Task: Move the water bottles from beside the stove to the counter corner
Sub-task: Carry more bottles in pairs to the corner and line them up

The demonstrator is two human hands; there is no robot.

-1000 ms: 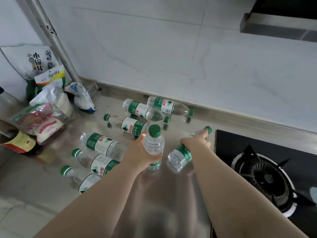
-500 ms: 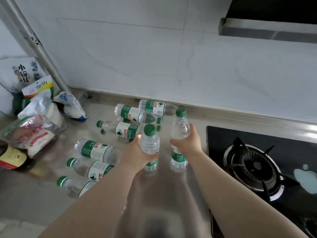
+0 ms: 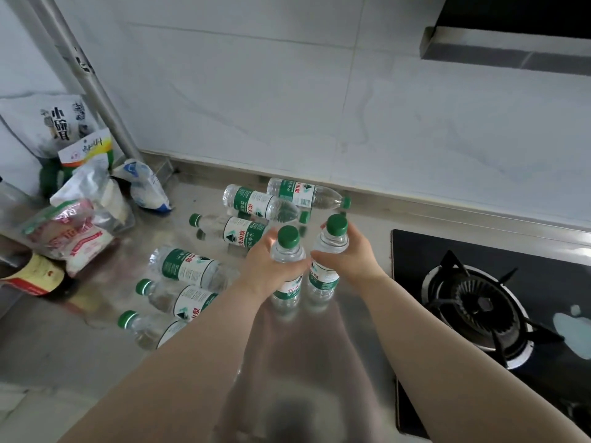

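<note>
Two clear water bottles with green caps and green labels stand upright side by side on the steel counter point(image 3: 313, 362), just left of the stove point(image 3: 479, 302). My left hand point(image 3: 268, 266) grips the left bottle point(image 3: 287, 251) round its shoulder. My right hand point(image 3: 348, 254) grips the right bottle point(image 3: 331, 241) the same way. The two bottles almost touch. Several more bottles lie on their sides to the left and behind, among them one by the wall point(image 3: 303, 195) and one near my left forearm point(image 3: 188, 268).
Food bags point(image 3: 73, 231) and a dark sauce bottle point(image 3: 35, 276) crowd the left counter corner beside a slanted metal pipe point(image 3: 92, 81). A white salt bag point(image 3: 147, 190) lies near the wall. A range hood point(image 3: 508, 43) hangs at the upper right.
My right hand has stood its bottle upright from lying and brought it close beside the left bottle. The left hand has kept its hold on the upright bottle.
</note>
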